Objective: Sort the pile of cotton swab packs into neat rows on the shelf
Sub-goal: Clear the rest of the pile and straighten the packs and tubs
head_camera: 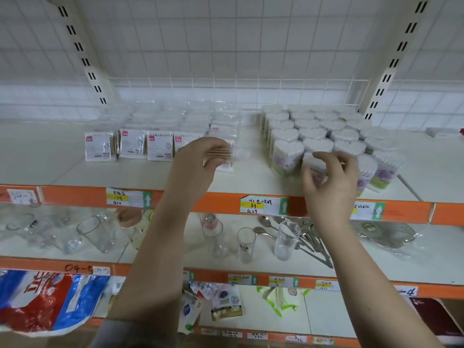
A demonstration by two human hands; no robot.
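While the left hand (pixel 200 156) grips a clear swab pack (pixel 227 153), wooden sticks lying level and pointing right, the right hand (pixel 331 177) curls round a heart-shaped tub (pixel 313 169) packed with white swabs. Both sit on the top shelf (pixel 50 156). One edge label (pixel 263 205) reads "89" and "6629".

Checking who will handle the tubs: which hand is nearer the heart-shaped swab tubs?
Right. The right hand is at the front tubs, fingers curled round one. The left hand is off to their left, holding a flat swab pack by the pack row.
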